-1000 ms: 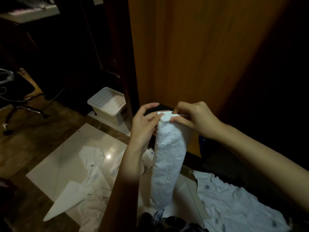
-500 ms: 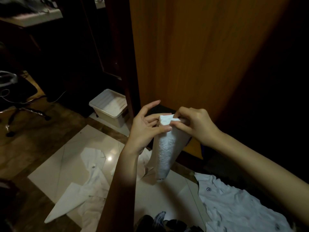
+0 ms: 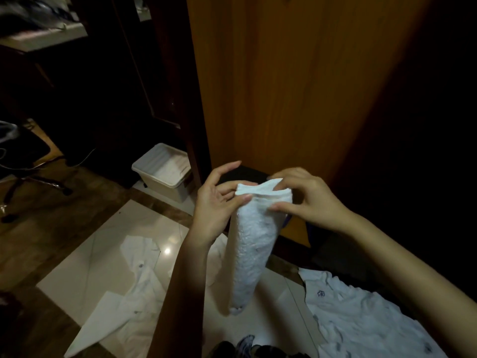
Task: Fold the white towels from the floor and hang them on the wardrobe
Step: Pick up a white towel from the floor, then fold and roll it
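While I only have the head view, it's enough: left hand and right hand each have a pinch grip on the top edge of the white towel, which hangs folded in a narrow strip in front of the wardrobe. Folding step, I reckon nearly done. Next: lift and drape it on the wardrobe. More white cloth lies on the floor.

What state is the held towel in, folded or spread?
Folded. The white towel hangs as a narrow strip with stacked layers along its top edge, pinched there by the left hand and right hand.
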Tool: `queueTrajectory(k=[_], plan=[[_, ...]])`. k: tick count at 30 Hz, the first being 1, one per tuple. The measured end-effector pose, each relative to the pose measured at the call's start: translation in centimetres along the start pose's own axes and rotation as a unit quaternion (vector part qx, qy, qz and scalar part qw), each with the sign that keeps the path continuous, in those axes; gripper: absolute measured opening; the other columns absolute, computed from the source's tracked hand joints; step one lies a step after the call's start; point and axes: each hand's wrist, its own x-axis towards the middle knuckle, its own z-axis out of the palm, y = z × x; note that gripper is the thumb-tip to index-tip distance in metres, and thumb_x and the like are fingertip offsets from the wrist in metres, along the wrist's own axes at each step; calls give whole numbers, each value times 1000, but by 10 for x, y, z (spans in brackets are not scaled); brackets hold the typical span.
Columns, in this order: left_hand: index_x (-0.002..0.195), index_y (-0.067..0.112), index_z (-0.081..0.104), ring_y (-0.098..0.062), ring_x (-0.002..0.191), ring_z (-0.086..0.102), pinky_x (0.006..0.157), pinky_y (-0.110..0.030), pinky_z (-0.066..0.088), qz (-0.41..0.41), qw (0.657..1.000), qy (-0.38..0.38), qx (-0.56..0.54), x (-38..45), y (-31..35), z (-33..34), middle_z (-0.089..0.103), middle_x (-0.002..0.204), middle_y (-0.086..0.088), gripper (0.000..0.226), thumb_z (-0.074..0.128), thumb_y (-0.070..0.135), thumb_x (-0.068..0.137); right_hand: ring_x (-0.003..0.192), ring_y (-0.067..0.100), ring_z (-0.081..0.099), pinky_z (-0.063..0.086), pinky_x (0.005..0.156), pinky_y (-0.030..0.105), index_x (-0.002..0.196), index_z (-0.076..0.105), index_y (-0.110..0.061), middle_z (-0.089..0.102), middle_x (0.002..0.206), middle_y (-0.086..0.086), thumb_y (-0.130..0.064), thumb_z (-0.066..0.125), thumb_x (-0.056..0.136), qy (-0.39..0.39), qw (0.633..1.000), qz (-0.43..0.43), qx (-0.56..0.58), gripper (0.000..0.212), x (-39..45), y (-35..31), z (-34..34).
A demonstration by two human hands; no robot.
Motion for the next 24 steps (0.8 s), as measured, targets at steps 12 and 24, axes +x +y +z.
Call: queueTrajectory(k=[12,24], plan=[[110,29,57,-13,91,70,73,-24,56,20,998,59,26,0,-2,2,72,97,2,43,68,0,80,80,3,67,52,67,17,88,68,-22,71,81,-10,-3,78,72,148,929,159,300,27,-4,-11,13],[112,26,54,-5,107,63,86,-23,52,-55,993,-100,-36,-5,-14,11,70,105,18,93,91,56,32,56,6,61,48,51,18,72,53,-11,63,60,-6,-6,68,66,161,819,146,531,17,12,-44,1]])
